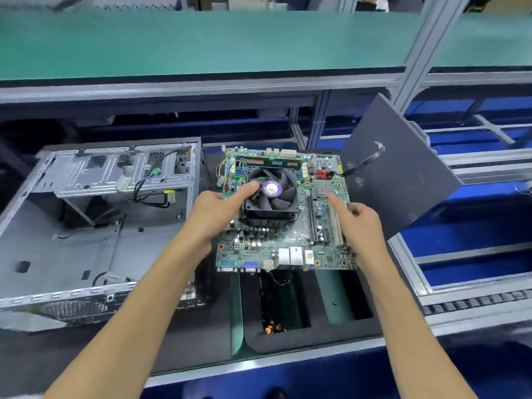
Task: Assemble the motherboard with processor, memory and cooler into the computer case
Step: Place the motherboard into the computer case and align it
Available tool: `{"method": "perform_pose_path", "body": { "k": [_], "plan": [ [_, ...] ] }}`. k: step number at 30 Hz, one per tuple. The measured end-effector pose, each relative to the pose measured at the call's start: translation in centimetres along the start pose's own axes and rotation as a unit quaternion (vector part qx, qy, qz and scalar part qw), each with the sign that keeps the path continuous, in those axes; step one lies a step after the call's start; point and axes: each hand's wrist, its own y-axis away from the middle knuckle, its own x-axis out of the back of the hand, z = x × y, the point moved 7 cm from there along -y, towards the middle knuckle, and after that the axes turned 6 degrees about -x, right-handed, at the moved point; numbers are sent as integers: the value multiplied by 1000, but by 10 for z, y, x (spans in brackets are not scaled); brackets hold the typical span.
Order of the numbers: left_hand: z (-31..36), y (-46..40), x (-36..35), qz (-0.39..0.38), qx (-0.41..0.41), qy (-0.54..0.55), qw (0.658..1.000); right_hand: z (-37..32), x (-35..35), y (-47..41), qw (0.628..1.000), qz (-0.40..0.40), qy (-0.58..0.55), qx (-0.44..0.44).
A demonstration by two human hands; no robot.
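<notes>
Green motherboard (285, 214) with black fan cooler (272, 194) and memory fitted, held over counter by left hand (213, 214) and right hand (359, 223). Open grey metal case (86, 214) alongside, waiting empty.

Open computer case (86, 214) left of motherboard (276, 243): floor bare toward near side, drive cage (115, 174) and loose cables (149, 182) crowd far end. Case's right wall (195, 174) stands between the two. Leaning side panel (403, 174) blocks right flank
</notes>
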Motion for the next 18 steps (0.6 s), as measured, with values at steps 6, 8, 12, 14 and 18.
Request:
{"method": "perform_pose_path", "body": {
  "k": [6,8,12,14,18],
  "plan": [
    [9,21,71,36,-25,-66,997,-39,-41,17,998,-62,12,-3],
    [8,29,95,33,-32,-96,994,-53,-59,27,996,-91,1,1],
    [-9,37,151,38,-14,-122,992,-78,-99,57,992,-119,17,32],
    [-17,41,176,38,-15,-133,990,-90,-118,72,989,-129,36,55],
    [-35,49,220,23,-15,-166,986,-106,-152,113,980,-120,136,76]
  ]
}}
